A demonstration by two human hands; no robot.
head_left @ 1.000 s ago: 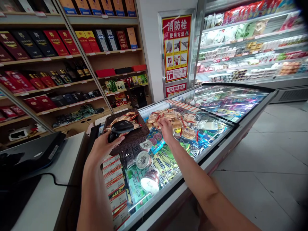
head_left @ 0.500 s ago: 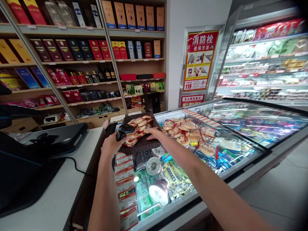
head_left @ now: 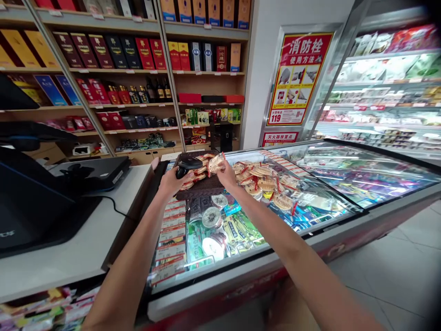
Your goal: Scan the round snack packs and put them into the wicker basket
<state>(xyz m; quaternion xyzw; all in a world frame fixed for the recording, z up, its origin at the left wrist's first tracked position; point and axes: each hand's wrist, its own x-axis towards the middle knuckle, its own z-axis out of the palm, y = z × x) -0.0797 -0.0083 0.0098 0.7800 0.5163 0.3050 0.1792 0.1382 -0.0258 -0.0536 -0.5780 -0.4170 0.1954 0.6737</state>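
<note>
your left grip [head_left: 172, 181] wraps scanner [head_left: 190, 164]; right grip [head_left: 226, 174] pinches packet [head_left: 215, 164] at basket [head_left: 206, 186], freezer's [head_left: 220, 285] far-left corner; slick film could slip.

2 bare arms [head_left: 270, 223] outstretched, left grip [head_left: 171, 182] curled, right grip [head_left: 228, 177] apparently in a pinch

Glass-topped freezer [head_left: 241, 277]: brown woven basket [head_left: 203, 190], pile of wrapped wafers [head_left: 264, 184], price labels [head_left: 171, 248] alongside.
</note>
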